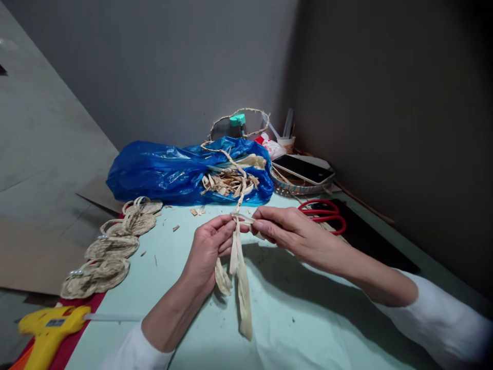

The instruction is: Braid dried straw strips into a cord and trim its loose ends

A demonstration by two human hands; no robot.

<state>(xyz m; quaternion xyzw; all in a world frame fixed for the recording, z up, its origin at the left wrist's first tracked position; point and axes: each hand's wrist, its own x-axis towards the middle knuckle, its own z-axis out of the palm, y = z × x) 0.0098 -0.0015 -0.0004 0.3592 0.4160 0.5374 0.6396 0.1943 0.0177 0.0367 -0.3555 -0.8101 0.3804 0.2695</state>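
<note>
A pale braided cord (243, 191) of dried husk runs back from my fingers over the blue bag and ends in a loose loop behind it. My left hand (210, 246) pinches the near end of this braid between thumb and forefinger. From that point, loose husk strips (243, 300) hang down toward the table. My right hand (287, 228) is closed on another husk strip (246, 220), drawn out sideways to the right of the braid. Both hands are just above the pale green tabletop, close together.
Behind the hands lies a blue plastic bag (162, 167) with dried husks (227, 183) spilling from it. Small woven slippers (111, 246) line the left edge, near a yellow glue gun (54, 329). Red-handled scissors (339, 218) and a phone (302, 168) are at right.
</note>
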